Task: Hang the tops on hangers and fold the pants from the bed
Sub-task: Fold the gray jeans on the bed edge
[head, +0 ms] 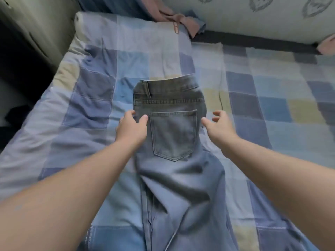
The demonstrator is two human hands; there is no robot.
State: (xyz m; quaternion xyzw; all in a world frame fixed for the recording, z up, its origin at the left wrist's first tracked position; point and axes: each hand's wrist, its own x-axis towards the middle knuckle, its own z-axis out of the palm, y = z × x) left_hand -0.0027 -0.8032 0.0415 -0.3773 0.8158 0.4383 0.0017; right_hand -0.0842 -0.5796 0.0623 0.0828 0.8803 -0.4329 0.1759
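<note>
Grey-blue jeans (174, 134) lie on the bed, folded lengthwise with one back pocket up. The waistband points away from me and the legs run toward me. My left hand (131, 127) rests at the jeans' left edge beside the pocket, with the thumb on the denim and the fingers loosely bent. At the right edge, level with the pocket, my right hand (219, 125) has its fingers spread and relaxed and holds nothing. A pink top (181, 22) lies crumpled at the head of the bed.
The bed has a blue, white and yellow patchwork cover (262, 98). A pale cushion with a leaf print (253, 15) runs along the far side, with another bit of pink cloth (327, 45) at the right edge. The bed's left edge drops to a dark floor gap (16, 84).
</note>
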